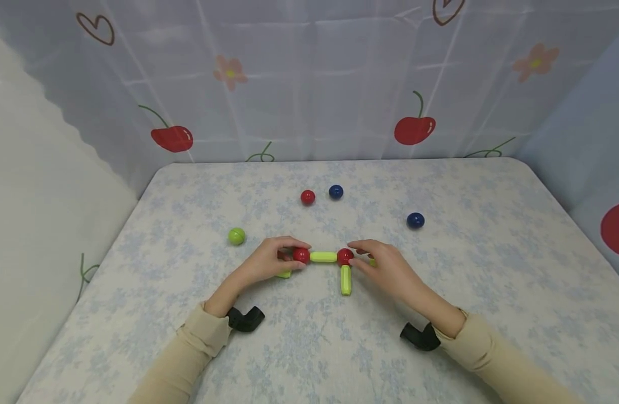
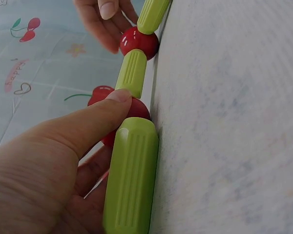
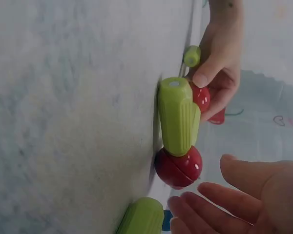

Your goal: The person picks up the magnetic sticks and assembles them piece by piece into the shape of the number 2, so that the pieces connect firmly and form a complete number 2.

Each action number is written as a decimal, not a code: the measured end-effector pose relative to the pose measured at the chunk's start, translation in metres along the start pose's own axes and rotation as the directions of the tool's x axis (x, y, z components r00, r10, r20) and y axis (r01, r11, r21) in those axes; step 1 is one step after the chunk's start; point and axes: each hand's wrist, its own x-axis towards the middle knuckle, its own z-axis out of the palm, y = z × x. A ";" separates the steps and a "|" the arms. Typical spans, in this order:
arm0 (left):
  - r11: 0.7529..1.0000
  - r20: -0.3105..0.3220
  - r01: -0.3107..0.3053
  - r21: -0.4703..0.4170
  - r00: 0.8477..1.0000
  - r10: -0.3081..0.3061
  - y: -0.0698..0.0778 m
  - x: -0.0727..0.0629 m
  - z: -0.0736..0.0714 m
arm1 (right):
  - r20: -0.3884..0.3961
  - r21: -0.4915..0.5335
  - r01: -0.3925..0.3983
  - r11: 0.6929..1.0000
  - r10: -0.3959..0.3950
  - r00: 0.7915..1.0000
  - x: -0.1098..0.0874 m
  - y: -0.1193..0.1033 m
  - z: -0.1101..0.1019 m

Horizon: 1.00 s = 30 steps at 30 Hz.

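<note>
From my end I have the left hand (image 1: 271, 259) pinching the left ball (image 1: 301, 256), thumb on the near side and fingers on the far side, which I judge steadies that end of the chain on the desk (image 1: 309, 353). The cross rod (image 1: 323, 257) runs from there to the right ball (image 1: 345, 257), and the near rod (image 1: 346, 281) comes off that one toward me, making a corner. In the right wrist view the near rod's free end carries a pale disc; I take it for a magnet, which would explain a joint that needs no grip.

My right hand (image 1: 387, 266) is poised just beside the right ball, thumb and fingers apart, holding nothing. Both forearms angle in from the near corners, hands low, palms turned toward each other.

A side rod (image 1: 284, 274) lies by the left hand; whether it touches the left ball I can't tell. A covered rod (image 1: 372, 262) shows past the right hand. The green ball (image 1: 236, 236) sits apart, to the left.
</note>
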 end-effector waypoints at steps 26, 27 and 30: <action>0.986 -0.066 0.021 0.164 0.998 -0.010 0.020 0.031 -0.040 | 0.116 0.091 -0.085 0.992 0.074 0.991 0.024 0.016 0.009; 0.984 -0.083 0.033 0.176 0.996 -0.018 0.021 0.040 -0.045 | 0.114 0.094 -0.083 0.992 0.072 0.991 0.024 0.016 0.010; 0.969 -0.110 0.102 0.224 0.991 -0.078 0.023 0.068 -0.057 | 0.112 0.110 -0.076 0.991 0.063 0.992 0.023 0.017 0.011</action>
